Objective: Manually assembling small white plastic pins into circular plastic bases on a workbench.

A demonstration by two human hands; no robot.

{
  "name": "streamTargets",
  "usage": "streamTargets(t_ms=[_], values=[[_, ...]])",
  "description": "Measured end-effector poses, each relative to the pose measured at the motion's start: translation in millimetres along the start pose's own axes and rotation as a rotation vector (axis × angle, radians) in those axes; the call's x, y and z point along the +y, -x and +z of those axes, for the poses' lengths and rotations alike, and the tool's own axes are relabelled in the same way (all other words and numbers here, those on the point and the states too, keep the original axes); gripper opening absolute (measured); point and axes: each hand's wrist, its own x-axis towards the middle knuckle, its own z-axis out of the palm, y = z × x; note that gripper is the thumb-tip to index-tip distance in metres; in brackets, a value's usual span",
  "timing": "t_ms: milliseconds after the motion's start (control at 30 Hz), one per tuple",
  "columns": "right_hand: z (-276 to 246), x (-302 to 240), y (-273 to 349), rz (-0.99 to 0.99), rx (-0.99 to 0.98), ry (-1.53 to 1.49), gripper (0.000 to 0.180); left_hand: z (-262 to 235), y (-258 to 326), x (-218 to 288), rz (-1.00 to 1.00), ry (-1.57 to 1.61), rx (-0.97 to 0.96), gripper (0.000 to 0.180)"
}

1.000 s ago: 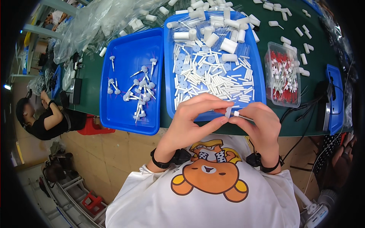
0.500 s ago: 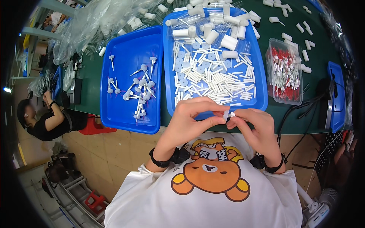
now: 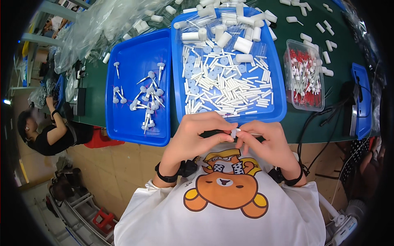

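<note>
Just beyond my shirt front, my hands meet at the near edge of the larger blue tray (image 3: 282,82). My left hand (image 3: 199,133) pinches a small pale grey-blue disc (image 3: 234,133) between thumb and fingertips. Against the disc's right side, my right hand (image 3: 264,137) closes its thumb and fingers on a thin white stick; part of it shows by the fingers. How far the stick sits in the disc is hidden by the fingertips. The larger tray bears many loose white tubes (image 3: 230,96), pale discs (image 3: 188,67) and thicker white cylinders (image 3: 243,45).
At the left, a second blue tray (image 3: 123,45) holds several disc-and-stick pieces (image 3: 150,92). A clear box (image 3: 305,107) of red-wired white parts stands right. Black cables (image 3: 314,123) trail near the table edge. Plastic bags (image 3: 94,33) lie far left; a person (image 3: 45,131) sits beyond.
Both hands have shifted slightly left and nearer my body. My right fingers have turned and now close nearer the disc; the scene has slid a little left.
</note>
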Motion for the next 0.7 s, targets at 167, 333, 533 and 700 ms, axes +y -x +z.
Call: streamTargets(t_ms=[167, 333, 533, 700], values=[[-15.2, -3.2, -11.9, -0.177, 0.309, 0.496, 0.012, -6.2, 3.4, 2.2, -0.074, 0.029, 0.115, 0.029], [-27.3, 16.1, -22.6, -0.214, 0.458, 1.078, 0.02, -16.6, 7.3, 4.5, -0.07, 0.137, 0.278, 0.033], [-26.9, 21.9, -27.8, -0.16, 0.419, 1.0, 0.013, -12.5, 7.3, 7.7, -0.115, 0.3, 0.312, 0.033], [-29.4, 13.0, -24.2, -0.238, 0.407, 1.014, 0.018, -12.5, 3.9, 11.2, -0.135, 0.329, 0.267, 0.027]])
